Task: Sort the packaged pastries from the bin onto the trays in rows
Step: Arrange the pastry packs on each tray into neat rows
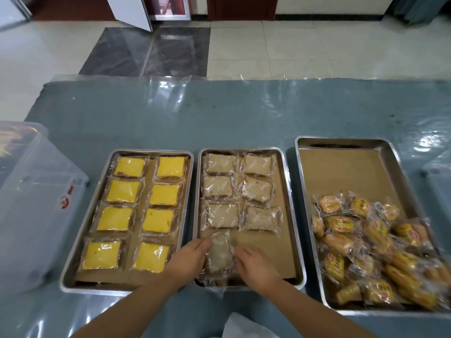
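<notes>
My left hand (189,256) and right hand (253,263) pinch a pale wrapped pastry (219,254); it looks light, soft, probably slippery, so I hold its edges.

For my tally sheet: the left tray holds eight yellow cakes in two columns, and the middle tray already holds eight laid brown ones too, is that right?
Not quite: the head view shows the middle tray holding six laid brown pastries, with a seventh packet held by both hands. The left tray does hold eight yellow cakes.

The trays (291,213) are shiny metal with brown paper inside. The pastries (220,164) sit in clear, crinkly plastic. Glossy plastic film covers the worktop (219,113).
</notes>
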